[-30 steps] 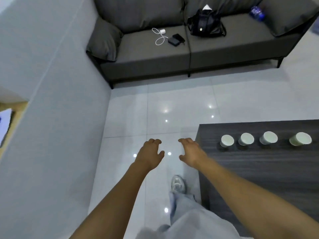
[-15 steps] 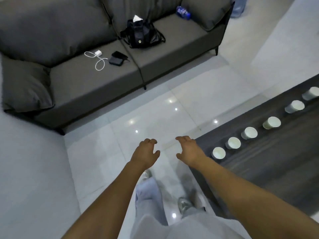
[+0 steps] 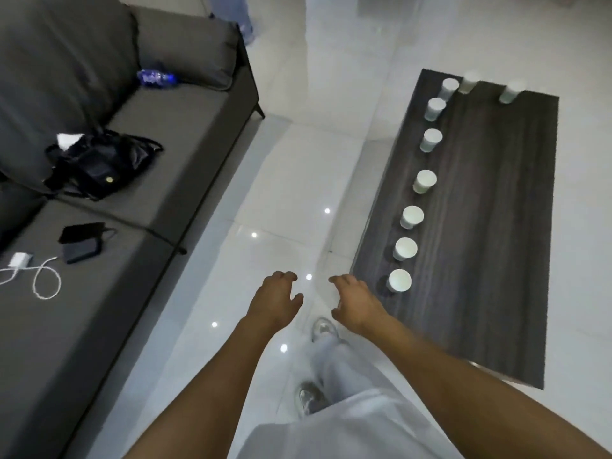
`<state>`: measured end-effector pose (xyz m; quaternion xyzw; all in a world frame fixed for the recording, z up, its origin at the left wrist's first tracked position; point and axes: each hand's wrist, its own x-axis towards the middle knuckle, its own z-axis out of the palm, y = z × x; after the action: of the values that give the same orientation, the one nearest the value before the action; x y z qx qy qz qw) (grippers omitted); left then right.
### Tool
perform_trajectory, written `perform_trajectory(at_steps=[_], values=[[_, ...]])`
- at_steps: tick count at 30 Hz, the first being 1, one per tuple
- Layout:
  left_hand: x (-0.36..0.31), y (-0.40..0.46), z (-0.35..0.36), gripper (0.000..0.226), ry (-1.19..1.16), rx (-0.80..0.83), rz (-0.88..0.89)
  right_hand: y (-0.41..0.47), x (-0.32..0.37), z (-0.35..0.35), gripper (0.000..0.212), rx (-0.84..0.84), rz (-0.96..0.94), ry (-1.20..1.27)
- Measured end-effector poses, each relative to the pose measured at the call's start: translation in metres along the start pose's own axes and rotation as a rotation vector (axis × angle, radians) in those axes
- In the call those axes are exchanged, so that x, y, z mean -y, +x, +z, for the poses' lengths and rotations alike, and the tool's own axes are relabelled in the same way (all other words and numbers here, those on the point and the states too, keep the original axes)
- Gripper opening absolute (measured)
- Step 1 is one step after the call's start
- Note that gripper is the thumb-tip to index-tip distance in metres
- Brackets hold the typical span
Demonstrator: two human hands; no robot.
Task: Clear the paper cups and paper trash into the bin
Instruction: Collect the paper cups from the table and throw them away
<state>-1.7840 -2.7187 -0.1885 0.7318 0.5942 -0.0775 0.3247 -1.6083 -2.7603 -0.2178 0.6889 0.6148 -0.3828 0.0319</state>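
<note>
Both arms reach forward over the floor (image 3: 291,167); the left hand (image 3: 276,301) and right hand (image 3: 356,303) hang side by side, fingers loosely spread and curled, each empty and touching nothing. Compared with a second ago the view has swung right: the worktop (image 3: 490,226), then only a corner at the edge of view, now runs lengthwise away from the person, and the right hand sits just beside its near corner. That brings the whole job into sight. The cups (image 3: 409,248) stand upright in a line along the worktop's left edge, the nearest cup (image 3: 399,280) close to the right hand, the row running back to a few more at the far end. None has been lifted yet. To the left, the sofa (image 3: 139,180) carries a bag (image 3: 99,164), a charger (image 3: 20,260) and a bottle (image 3: 155,77). No bin or loose paper trash is in view, so it probably has to be found before cups go anywhere.
</note>
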Motion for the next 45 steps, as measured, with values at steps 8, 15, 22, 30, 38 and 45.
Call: perform_trajectory(at_steps=[8, 15, 22, 30, 38, 45], values=[[-0.035, 0.109, -0.055, 0.045, 0.129, 0.064, 0.203, 0.07, -0.012, -0.046, 0.067, -0.094, 0.18, 0.149], [-0.075, 0.181, -0.078, 0.045, 0.248, 0.155, 0.356, 0.097, -0.028, -0.075, 0.064, -0.186, 0.331, 0.267], [-0.126, 0.234, -0.063, 0.046, 0.386, 0.341, 0.561, 0.094, -0.059, -0.079, 0.06, -0.28, 0.584, 0.436], [-0.206, 0.299, -0.057, 0.037, 0.546, 0.552, 0.869, 0.105, -0.065, -0.089, 0.057, -0.432, 0.968, 0.701], [-0.25, 0.314, -0.043, 0.045, 0.767, 0.694, 1.04, 0.103, -0.052, -0.078, 0.059, -0.569, 1.196, 0.894], [-0.278, 0.306, 0.006, 0.043, 0.881, 0.786, 1.042, 0.085, -0.075, -0.051, 0.061, -0.604, 1.277, 1.03]])
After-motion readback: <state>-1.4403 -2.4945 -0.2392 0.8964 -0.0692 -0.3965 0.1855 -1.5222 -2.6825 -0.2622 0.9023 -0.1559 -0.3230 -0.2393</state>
